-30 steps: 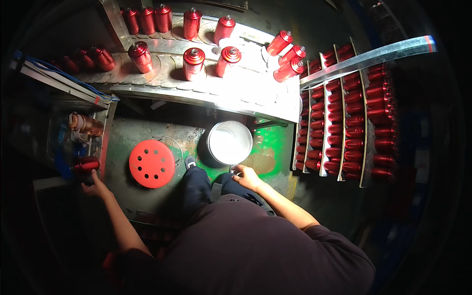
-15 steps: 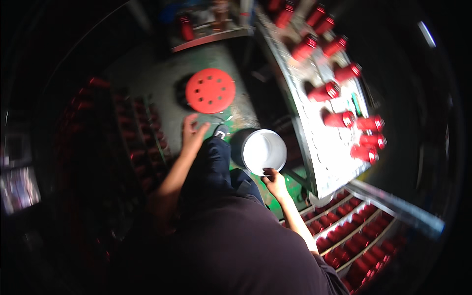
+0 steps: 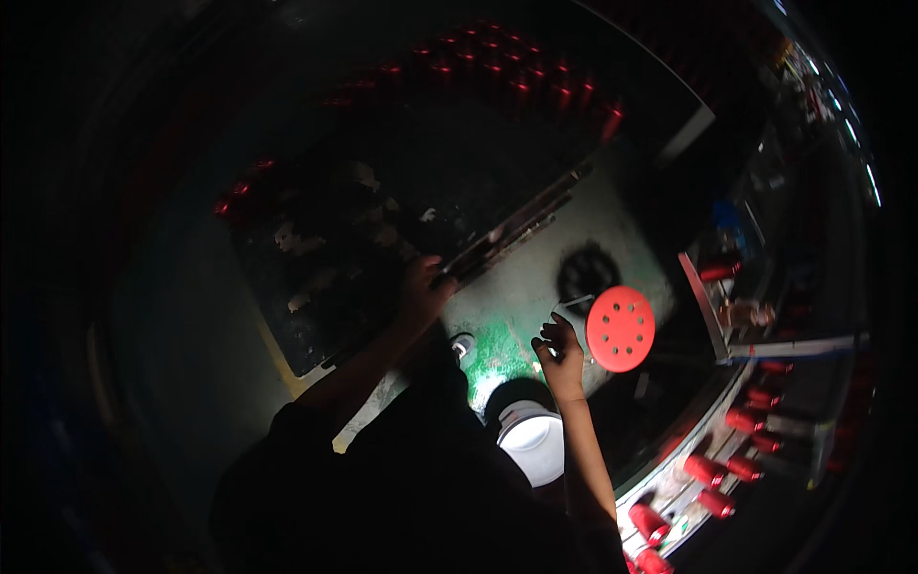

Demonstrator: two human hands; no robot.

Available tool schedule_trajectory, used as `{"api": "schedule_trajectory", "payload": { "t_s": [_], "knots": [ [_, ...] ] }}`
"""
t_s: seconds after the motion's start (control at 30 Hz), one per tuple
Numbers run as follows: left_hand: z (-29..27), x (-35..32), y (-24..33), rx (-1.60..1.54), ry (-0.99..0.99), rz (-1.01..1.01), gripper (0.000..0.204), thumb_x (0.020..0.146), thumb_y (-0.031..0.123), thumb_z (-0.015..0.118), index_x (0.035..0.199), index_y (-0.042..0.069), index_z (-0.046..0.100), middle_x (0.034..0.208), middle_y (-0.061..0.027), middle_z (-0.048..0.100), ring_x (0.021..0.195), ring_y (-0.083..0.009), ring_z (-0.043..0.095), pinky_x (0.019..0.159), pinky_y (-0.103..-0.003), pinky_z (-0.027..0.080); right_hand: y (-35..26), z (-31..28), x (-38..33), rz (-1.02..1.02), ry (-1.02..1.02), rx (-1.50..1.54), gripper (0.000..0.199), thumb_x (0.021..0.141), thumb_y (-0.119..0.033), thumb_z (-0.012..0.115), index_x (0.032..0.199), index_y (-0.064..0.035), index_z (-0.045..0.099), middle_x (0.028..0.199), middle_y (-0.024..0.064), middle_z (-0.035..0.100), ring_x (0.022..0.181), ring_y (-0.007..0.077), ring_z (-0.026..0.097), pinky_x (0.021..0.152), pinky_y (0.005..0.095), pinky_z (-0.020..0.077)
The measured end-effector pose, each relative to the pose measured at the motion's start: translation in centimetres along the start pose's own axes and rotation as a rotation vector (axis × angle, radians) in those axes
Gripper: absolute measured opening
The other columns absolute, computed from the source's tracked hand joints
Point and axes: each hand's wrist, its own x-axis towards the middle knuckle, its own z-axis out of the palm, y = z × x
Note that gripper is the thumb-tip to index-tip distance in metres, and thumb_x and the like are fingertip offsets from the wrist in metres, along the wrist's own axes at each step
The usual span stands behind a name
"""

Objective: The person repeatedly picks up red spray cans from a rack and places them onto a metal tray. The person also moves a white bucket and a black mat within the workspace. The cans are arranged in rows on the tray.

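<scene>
On the grey worktop [image 3: 535,277], seen from the head camera, our right hand [image 3: 561,350] hung with its fingers spread and slightly curled, closed on nothing, just beside the red perforated disc [image 3: 621,328] that lay flat at the bench's right side. Our left hand [image 3: 422,289] reached up to the dark edge of a glass-fronted tray [image 3: 325,268] and seemed to rest its fingers over the metal rail [image 3: 507,234] there; whether it actually gripped the rail we could not tell, so dim was that corner. We judged the disc to be light, thin and fairly stiff, probably a little flexible at the rim, and easiest taken by pinching its near edge between thumb and forefinger, since its flat face offered nothing to hold and the holes were too small for a fingertip. A white round container [image 3: 533,440] sat close under our right forearm, and a dark round pad [image 3: 587,271] lay just behind the disc. Red cylindrical parts [image 3: 706,471] stood in rows on the shelf [image 3: 669,497] at lower right, well apart from both hands.
</scene>
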Motion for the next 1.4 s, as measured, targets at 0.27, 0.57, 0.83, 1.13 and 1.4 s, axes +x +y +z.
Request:
{"api": "schedule_trajectory", "payload": {
  "t_s": [0.27, 0.57, 0.83, 1.13, 1.4],
  "knots": [
    [-20.8, 23.8, -17.3, -0.040, 0.530, 0.018, 0.078, 0.075, 0.008, 0.081, 0.138, -0.004, 0.037, 0.125, -0.0160, 0.054, 0.112, -0.0260, 0.055, 0.092, -0.042, 0.050, -0.8, 9.8, 29.9, -0.253, 0.001, -0.201, 0.098, 0.072, -0.018, 0.088, 0.149, 0.0012, 0.032, 0.143, 0.0251, 0.047, 0.133, 0.0352, 0.049, 0.110, 0.0416, 0.0422],
    [-27.8, 47.3, -24.2, 0.478, 0.830, 0.039, 0.134, 0.049, 0.030, 0.099, 0.147, -0.013, 0.019, 0.146, -0.0266, 0.038, 0.134, -0.0352, 0.042, 0.112, -0.043, 0.037, 1.0, 18.5, 60.3, -0.197, 0.226, -0.268, 0.123, 0.058, -0.026, 0.094, 0.153, 0.0033, 0.021, 0.148, 0.0260, 0.041, 0.139, 0.0372, 0.041, 0.116, 0.0407, 0.0354],
    [-24.7, 54.3, -27.3, 0.074, 0.832, 0.036, 0.125, 0.054, 0.022, 0.099, 0.147, -0.005, 0.019, 0.140, -0.0217, 0.044, 0.129, -0.0321, 0.047, 0.108, -0.041, 0.043, 2.8, 25.8, 68.2, -0.244, 0.419, 0.026, 0.109, 0.057, -0.017, 0.096, 0.143, 0.0000, 0.032, 0.133, 0.0172, 0.054, 0.122, 0.0279, 0.054, 0.101, 0.0400, 0.0501],
    [-23.8, 52.0, -27.7, 0.318, 0.647, 0.137, 0.081, 0.072, 0.019, 0.089, 0.138, -0.002, 0.048, 0.138, -0.0171, 0.055, 0.121, -0.0271, 0.056, 0.106, -0.047, 0.048, 4.6, 24.0, 65.5, -0.403, 0.449, 0.150, 0.091, 0.052, -0.016, 0.097, 0.124, -0.0014, 0.043, 0.113, 0.0125, 0.062, 0.102, 0.0246, 0.063, 0.091, 0.0380, 0.0553],
    [-14.1, 30.0, -18.4, 0.021, -0.014, -0.143, 0.094, 0.068, 0.024, 0.091, 0.145, 0.006, 0.041, 0.141, -0.0147, 0.051, 0.126, -0.0260, 0.053, 0.104, -0.043, 0.049, 2.9, 9.3, 29.5, 0.104, 0.038, 0.880, 0.097, 0.072, -0.011, 0.081, 0.150, -0.0045, 0.025, 0.135, 0.0103, 0.051, 0.122, 0.0211, 0.052, 0.103, 0.0373, 0.0448]
  ]
}}
